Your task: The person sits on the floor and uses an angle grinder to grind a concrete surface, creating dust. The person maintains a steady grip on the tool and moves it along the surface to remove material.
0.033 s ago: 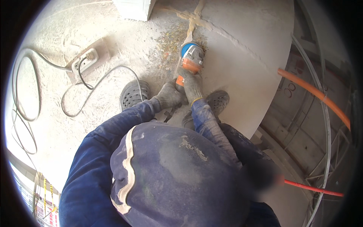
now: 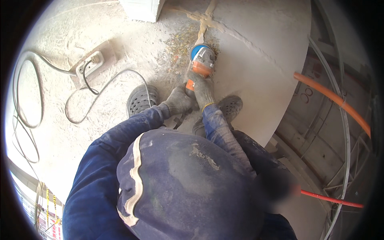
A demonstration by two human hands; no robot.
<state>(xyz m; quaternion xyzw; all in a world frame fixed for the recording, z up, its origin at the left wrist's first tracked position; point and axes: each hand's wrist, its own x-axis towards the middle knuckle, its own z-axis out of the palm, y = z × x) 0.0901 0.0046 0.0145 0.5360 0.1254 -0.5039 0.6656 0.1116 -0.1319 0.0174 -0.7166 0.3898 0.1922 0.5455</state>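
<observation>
My two gloved hands hold an orange and grey angle grinder (image 2: pixel 203 64) low over the floor between my feet. My right hand (image 2: pixel 203 90) wraps around its body just behind the orange head. Closed at the rear end of the handle is my left hand (image 2: pixel 179 101), its palm side hidden. A blue disc (image 2: pixel 197 51) shows at the grinder's front, next to a raised beige seam (image 2: pixel 203 26) that branches like a cross. Whether the disc touches the seam I cannot tell. Yellowish grit (image 2: pixel 174 50) lies scattered around the head.
A white power strip (image 2: pixel 94 65) with a plugged-in cord lies left; its grey cable (image 2: pixel 40 92) loops beside it. Dark clogs (image 2: pixel 140 100) are on my feet. A white block (image 2: pixel 142 10) stands ahead. At right, beyond the slab's edge, are an orange pipe (image 2: pixel 334 98) and metal framing.
</observation>
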